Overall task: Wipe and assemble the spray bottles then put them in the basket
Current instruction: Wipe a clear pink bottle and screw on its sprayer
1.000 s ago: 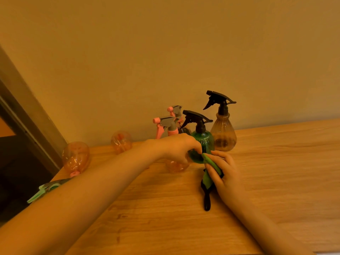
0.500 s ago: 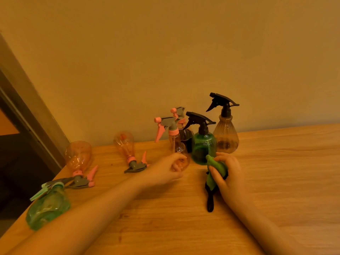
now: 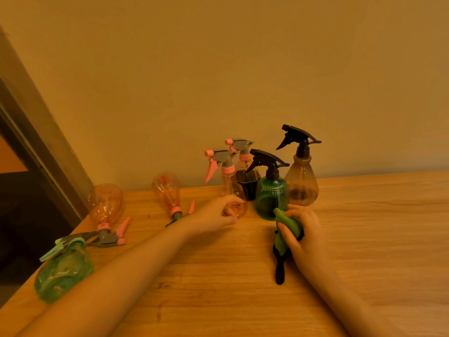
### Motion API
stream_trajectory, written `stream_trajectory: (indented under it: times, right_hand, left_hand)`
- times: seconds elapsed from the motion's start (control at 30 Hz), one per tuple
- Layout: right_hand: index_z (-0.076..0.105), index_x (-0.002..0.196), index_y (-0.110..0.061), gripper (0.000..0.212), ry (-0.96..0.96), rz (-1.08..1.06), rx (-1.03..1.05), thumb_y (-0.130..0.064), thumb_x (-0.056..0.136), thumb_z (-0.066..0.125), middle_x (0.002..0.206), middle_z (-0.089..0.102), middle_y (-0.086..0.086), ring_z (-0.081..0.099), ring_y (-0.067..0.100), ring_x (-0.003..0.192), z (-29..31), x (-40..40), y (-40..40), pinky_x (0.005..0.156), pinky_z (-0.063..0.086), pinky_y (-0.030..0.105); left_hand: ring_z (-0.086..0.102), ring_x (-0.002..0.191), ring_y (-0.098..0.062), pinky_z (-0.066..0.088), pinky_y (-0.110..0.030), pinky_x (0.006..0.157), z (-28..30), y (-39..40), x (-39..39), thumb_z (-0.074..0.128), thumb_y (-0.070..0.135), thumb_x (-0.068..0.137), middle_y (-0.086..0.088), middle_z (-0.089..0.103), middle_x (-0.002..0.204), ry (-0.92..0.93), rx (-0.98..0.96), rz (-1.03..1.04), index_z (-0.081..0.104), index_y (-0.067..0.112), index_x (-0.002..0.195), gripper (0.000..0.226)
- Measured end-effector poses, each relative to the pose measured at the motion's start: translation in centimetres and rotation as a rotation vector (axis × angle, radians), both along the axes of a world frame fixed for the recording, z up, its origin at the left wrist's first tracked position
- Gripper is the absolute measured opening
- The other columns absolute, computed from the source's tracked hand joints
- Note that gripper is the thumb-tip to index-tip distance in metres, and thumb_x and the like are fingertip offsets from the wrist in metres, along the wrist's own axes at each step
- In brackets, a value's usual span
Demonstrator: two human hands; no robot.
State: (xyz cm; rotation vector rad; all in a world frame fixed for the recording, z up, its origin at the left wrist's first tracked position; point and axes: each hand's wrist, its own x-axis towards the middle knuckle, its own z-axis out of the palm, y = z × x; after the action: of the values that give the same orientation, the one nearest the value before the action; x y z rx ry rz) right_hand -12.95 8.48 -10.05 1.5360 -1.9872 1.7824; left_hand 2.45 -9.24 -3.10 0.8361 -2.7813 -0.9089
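A: Where are the hands at this moment?

B: The right hand (image 3: 303, 231) is curled around a green cloth (image 3: 288, 226) and holds it firmly, just beside the green bottle with the black sprayer (image 3: 272, 198), at about 5 o'clock of its base. A black part of the cloth lies on the wooden table (image 3: 364, 239) under the hand. The left hand (image 3: 218, 212) is loosely half-open and holds nothing. Its fingertips are at the round base of the pink upright bottle (image 3: 230, 190); I cannot tell if they touch it.

A: So which step is it, in your opinion?

B: I think the green bottle is finished and the next one must be chosen. From the green bottle, three bottles lie on their side between 8 and 9 o'clock: two pink ones (image 3: 167, 190) (image 3: 104, 205) and a green one (image 3: 63, 271) near the table edge. No basket is in view.

A: How to do it well?

B: Take the body of the bottle, not the trigger, because the upright bottles stand close together and one can fall easily. Keep the cloth ready in the right hand.
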Motion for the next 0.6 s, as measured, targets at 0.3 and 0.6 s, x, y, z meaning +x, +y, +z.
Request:
stream_trajectory:
  times: [0.3,0.6]
  right_hand:
    - [0.060,0.102,-0.020,0.026,0.006,0.001,0.006,-0.010,0.081,0.071,0.115,0.055,0.000,0.050,0.002,0.111,0.0,0.1,0.1,0.092,0.038,0.010]
    - [0.061,0.102,-0.019,0.025,0.011,0.001,0.025,-0.010,0.081,0.071,0.115,0.055,-0.001,0.049,0.001,0.112,0.0,0.0,0.1,0.091,0.038,0.009]
  left_hand:
    - [0.061,0.096,-0.002,0.051,-0.022,0.086,0.0,-1.6,-0.4,0.065,0.015,0.087,0.008,0.065,0.102,0.020,0.025,0.012,0.047,0.028,0.132,0.049]
    - [0.063,0.094,-0.004,0.051,-0.023,0.086,-0.2,-2.7,-0.3,0.065,0.015,0.087,0.008,0.066,0.101,0.034,0.021,0.037,0.049,0.029,0.131,0.049]
